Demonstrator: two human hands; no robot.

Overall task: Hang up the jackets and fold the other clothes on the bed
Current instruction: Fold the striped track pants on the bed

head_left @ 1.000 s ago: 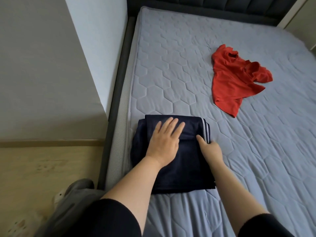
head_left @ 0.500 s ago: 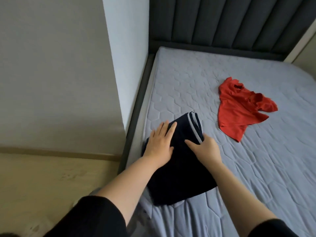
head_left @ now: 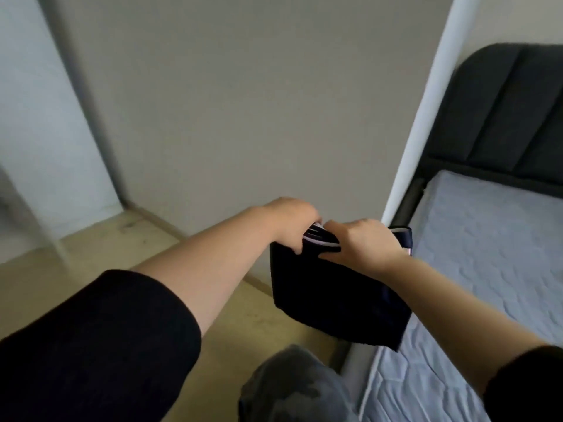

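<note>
Below the hands, a grey-trousered knee (head_left: pixel 292 388). The folded navy garment (head_left: pixel 329 300) hangs from left hand (head_left: pixel 292 220) and right hand (head_left: pixel 362 242), both gripping its striped top edge, over the side of the bed (head_left: pixel 487 254) at their right. Beyond stands the headboard (head_left: pixel 502 117).

pale quilted mattress (head_left: pixel 487 269) (dark headboard (head_left: pixel 502 117)), wood floor (head_left: pixel 91 254)

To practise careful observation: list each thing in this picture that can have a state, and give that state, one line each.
navy garment: folded, held up over the edge of the mattress.
left hand: grips the garment's top edge.
right hand: grips the same edge beside it.
mattress: quilted top uncovered where it shows.
</note>
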